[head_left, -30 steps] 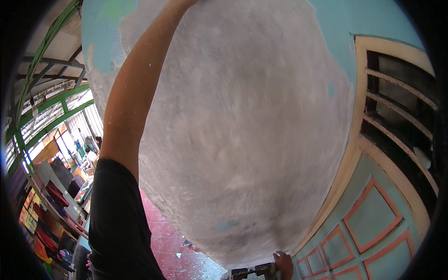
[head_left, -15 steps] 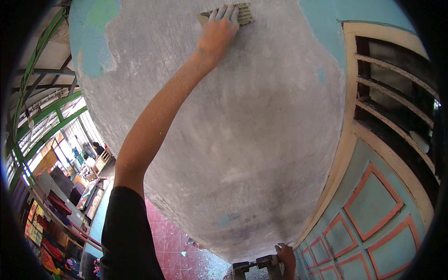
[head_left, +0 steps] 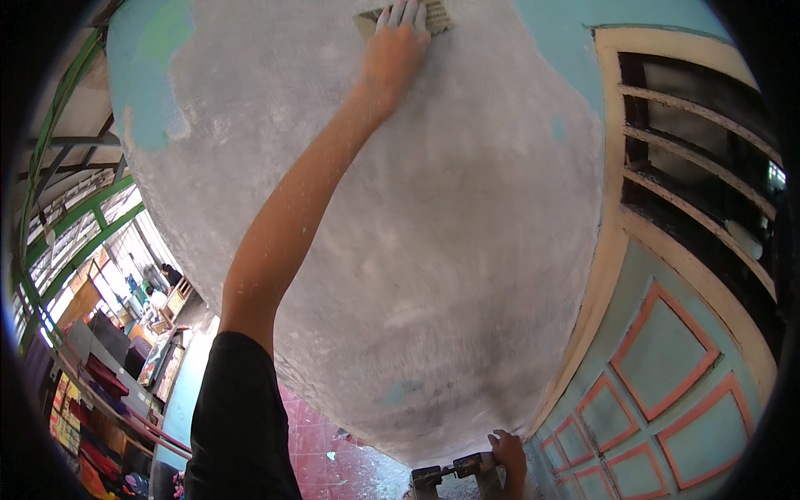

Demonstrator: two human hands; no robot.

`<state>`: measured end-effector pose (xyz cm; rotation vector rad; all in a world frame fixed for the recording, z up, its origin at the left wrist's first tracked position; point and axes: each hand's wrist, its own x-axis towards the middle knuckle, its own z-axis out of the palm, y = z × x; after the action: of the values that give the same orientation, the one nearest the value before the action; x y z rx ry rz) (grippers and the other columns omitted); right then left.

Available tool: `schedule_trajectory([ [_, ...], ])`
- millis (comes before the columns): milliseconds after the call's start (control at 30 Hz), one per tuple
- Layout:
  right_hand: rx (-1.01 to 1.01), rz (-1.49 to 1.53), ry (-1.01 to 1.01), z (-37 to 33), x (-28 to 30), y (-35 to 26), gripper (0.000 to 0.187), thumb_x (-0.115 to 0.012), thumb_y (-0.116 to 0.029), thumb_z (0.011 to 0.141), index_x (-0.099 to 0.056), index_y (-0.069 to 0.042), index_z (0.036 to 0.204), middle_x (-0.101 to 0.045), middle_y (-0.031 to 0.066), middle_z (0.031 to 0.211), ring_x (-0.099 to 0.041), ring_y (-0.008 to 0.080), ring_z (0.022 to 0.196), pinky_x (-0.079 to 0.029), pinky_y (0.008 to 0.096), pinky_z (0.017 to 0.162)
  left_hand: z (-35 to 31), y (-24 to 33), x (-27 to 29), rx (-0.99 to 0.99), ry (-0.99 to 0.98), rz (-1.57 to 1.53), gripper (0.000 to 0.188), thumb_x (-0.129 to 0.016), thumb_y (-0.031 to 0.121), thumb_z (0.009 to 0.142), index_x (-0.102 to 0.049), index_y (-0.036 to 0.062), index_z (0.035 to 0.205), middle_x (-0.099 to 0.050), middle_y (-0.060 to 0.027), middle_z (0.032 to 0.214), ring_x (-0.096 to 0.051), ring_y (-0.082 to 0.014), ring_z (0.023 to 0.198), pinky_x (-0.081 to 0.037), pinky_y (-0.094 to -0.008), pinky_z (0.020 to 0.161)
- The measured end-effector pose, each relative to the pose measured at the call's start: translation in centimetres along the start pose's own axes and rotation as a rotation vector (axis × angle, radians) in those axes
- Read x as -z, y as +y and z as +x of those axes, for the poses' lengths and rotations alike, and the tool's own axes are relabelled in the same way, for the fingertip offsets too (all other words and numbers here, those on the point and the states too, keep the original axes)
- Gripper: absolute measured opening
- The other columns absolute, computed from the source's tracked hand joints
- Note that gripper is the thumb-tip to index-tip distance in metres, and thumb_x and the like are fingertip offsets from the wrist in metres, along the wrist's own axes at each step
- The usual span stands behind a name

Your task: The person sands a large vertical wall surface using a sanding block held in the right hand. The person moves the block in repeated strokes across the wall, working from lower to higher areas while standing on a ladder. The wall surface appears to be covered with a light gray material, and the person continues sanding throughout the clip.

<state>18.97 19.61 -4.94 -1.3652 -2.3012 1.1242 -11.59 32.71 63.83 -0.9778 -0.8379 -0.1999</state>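
Observation:
High on the wall, my left hand presses a piece of sandpaper with printing on its back flat against the surface. Its fingers are dusted pale and lie over the sheet. The plastered wall is scuffed grey, with patches of turquoise paint at its edges. Far below, my right hand is held low with its fingers apart, beside a dark frame-like object at the lower edge. Whether its fingertips touch the wall or that object I cannot tell.
At the right are a turquoise panelled door with orange trim and a barred window opening. Red floor tiles with pale debris lie below. Furniture, piled cloths and people appear in the background at the left.
The view has shifted slightly, so the wall and door sit a little further left. My left hand stays on the sandpaper, a little to the right relative to the wall.

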Motion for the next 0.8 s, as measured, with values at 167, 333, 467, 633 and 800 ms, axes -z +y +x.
schedule_trajectory([
  [167, 0.043, -0.001, 0.043, 0.0, -1.2, 0.9, 0.042, -0.059, -0.042, 0.092, -0.066, -0.007, 0.116, -0.07, 0.0223, 0.101, -0.064, 0.0435, 0.101, -0.051, 0.0512, 0.089, 2.4, 0.3, -0.6, 0.043, -0.059, -0.009, 0.041, -0.051, 0.01, 0.087, -0.058, -0.0084, 0.123, -0.058, -0.0241, 0.13, -0.055, -0.0336, 0.123, -0.044, -0.042, 0.104],
  [333, 0.036, 0.003, 0.035, 0.4, -1.3, 1.1, 0.044, -0.059, -0.044, 0.092, -0.066, -0.007, 0.116, -0.07, 0.0221, 0.101, -0.064, 0.0435, 0.101, -0.051, 0.0505, 0.089, 6.6, 0.5, -3.4, -0.038, -0.003, 0.029, 0.041, -0.05, 0.009, 0.087, -0.057, -0.0083, 0.124, -0.058, -0.0235, 0.128, -0.055, -0.0332, 0.121, -0.043, -0.0436, 0.105],
  [467, 0.008, 0.004, -0.03, 0.3, -0.9, 0.6, 0.048, -0.058, -0.046, 0.092, -0.063, -0.009, 0.122, -0.069, 0.023, 0.105, -0.063, 0.043, 0.104, -0.05, 0.0507, 0.091, 8.7, 2.2, -5.9, 0.056, 0.04, 0.025, 0.041, -0.049, 0.007, 0.087, -0.056, -0.0077, 0.125, -0.058, -0.0233, 0.127, -0.054, -0.034, 0.122, -0.041, -0.0428, 0.105],
  [633, -0.033, -0.013, -0.083, 0.5, -0.7, 0.3, 0.05, -0.056, -0.048, 0.093, -0.061, -0.01, 0.125, -0.068, 0.0244, 0.109, -0.062, 0.0425, 0.106, -0.049, 0.0507, 0.093, 11.4, 2.9, -7.1, 0.095, -0.048, -0.158, 0.043, -0.048, 0.006, 0.087, -0.053, -0.0084, 0.127, -0.055, -0.0246, 0.13, -0.052, -0.0346, 0.123, -0.04, -0.0414, 0.107],
  [800, -0.008, -0.016, -0.047, 0.3, -0.9, 0.1, 0.051, -0.056, -0.048, 0.094, -0.061, -0.008, 0.125, -0.068, 0.0258, 0.107, -0.063, 0.043, 0.105, -0.05, 0.0516, 0.091, 10.3, 5.4, -7.8, 0.015, 0.113, -0.228, 0.045, -0.047, 0.005, 0.088, -0.051, -0.0097, 0.13, -0.052, -0.0268, 0.134, -0.05, -0.0366, 0.124, -0.039, -0.0426, 0.107],
])
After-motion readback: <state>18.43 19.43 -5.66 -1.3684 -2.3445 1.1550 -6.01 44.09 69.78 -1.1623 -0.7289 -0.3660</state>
